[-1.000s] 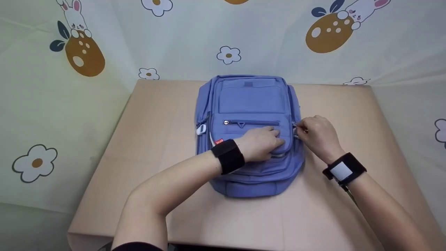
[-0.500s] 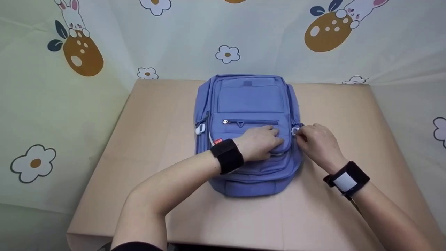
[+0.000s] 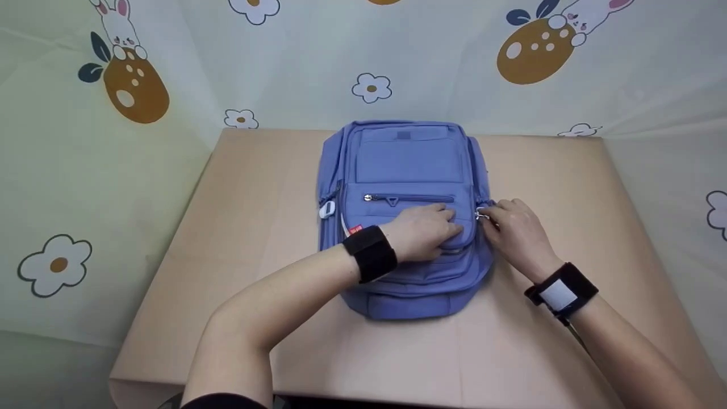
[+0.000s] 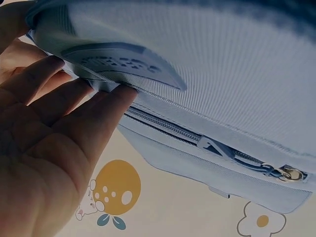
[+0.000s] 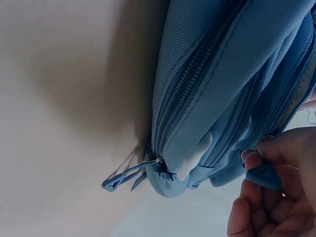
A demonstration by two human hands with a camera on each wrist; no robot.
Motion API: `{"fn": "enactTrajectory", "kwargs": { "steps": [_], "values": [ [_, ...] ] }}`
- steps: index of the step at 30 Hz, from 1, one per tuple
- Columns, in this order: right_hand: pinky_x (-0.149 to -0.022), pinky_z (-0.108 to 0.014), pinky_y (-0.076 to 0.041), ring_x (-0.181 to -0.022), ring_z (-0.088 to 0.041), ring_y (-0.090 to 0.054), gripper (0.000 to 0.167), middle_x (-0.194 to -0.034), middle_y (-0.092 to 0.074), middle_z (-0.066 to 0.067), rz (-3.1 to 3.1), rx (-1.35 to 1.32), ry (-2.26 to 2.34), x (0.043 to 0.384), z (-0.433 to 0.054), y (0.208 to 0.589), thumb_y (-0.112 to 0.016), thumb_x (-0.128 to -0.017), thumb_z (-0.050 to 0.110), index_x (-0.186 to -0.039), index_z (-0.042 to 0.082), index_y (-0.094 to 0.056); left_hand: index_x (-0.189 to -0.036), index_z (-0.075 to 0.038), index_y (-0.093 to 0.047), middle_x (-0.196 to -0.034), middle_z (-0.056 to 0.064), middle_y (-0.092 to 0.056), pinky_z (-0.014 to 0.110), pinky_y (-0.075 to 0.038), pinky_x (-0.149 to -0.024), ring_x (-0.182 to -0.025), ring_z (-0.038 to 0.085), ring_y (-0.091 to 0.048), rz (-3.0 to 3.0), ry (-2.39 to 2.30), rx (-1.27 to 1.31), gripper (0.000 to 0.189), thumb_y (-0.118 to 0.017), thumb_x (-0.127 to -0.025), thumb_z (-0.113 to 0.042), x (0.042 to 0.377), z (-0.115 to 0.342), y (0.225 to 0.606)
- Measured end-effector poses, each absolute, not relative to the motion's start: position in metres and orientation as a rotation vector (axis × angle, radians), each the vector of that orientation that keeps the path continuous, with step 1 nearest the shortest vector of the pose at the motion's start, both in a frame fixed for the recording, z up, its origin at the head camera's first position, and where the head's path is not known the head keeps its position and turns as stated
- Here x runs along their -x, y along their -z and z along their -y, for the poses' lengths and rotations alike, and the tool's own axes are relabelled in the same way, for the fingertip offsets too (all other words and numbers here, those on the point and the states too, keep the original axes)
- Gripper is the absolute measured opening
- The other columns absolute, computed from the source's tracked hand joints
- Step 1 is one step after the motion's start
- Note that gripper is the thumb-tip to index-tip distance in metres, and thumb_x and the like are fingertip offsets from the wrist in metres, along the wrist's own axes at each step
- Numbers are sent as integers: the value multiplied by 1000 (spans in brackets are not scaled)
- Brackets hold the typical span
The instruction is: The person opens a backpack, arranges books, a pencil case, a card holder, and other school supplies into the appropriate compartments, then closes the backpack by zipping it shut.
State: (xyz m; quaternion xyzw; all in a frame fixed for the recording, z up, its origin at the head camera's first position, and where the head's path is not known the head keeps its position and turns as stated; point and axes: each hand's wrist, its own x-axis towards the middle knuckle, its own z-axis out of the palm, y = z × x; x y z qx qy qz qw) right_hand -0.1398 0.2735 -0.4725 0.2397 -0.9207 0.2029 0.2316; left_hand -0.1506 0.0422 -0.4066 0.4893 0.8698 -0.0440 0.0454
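Note:
A blue backpack [image 3: 409, 159] lies on the table with its front facing up. My left hand [image 3: 423, 234] rests on its front pocket, fingers extended. In the left wrist view, the fingertips [image 4: 126, 94] touch the fabric beside a raised logo patch [image 4: 123, 64]. At the bag's right side, my right hand [image 3: 519, 233] pinches a zipper pull. The right wrist view shows that pull's blue tab [image 5: 264, 176] hanging below the thumb and forefinger, next to a partly open zipper [image 5: 296, 94].
A short front zipper [image 3: 409, 198] crosses the bag above the left hand. White buckles [image 3: 328, 209] sit at its sides. Another zipper pull [image 5: 121, 177] dangles near the table surface. Beige cloth covers the table [image 3: 255, 227]; a patterned curtain [image 3: 306, 62] hangs behind it.
My right hand has moved slightly down along the bag's right side since one second ago, still pinching the zipper pull. The left hand stays in place on the front pocket.

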Motion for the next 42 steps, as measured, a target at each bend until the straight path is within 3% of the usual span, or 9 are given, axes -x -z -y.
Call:
{"fn": "enactTrajectory", "kwargs": {
  "steps": [9, 17, 29, 36, 42],
  "values": [
    [-64, -43, -41, -71, -33, -52, 4, -80, -64, -13, 2528, -698, -462, 137, -277, 471, -74, -87, 0, -91, -2, -73, -136, -14, -63, -143, 15, -57, 42, -43, -110, -135, 36, -50, -2656, 143, -1503, 46, -72, -92, -23, 152, -43, 408],
    [-63, -45, -43, -73, -33, -55, 6, -84, -66, -12, 2533, -743, -333, 130, -279, 468, -73, -91, 5, -94, 0, -72, -138, -13, -62, -145, 16, -55, 42, -42, -111, -136, 36, -49, -2641, 153, -1490, 48, -72, -93, -25, 153, -43, 409],
    [-59, -42, -39, -71, -31, -53, 8, -80, -61, -9, 2572, -803, -243, 101, -271, 458, -70, -92, 9, -87, 3, -67, -135, -14, -64, -146, 15, -55, 42, -43, -110, -136, 35, -49, -2645, 152, -1493, 45, -73, -92, -24, 151, -44, 408],
    [-59, -35, -35, -69, -23, -48, 18, -73, -52, -1, 2646, -866, -290, 82, -251, 455, -68, -92, 14, -76, 11, -58, -140, -15, -61, -149, 15, -53, 43, -42, -112, -138, 35, -47, -2645, 165, -1457, 50, -73, -94, -27, 151, -45, 408],
    [-61, -36, -37, -72, -24, -50, 15, -74, -54, 0, 2672, -837, -320, 82, -246, 458, -68, -92, 15, -80, 11, -61, -145, -15, -58, -151, 16, -50, 44, -41, -112, -140, 35, -45, -2642, 166, -1440, 54, -72, -94, -28, 150, -44, 409]
  ]
}}
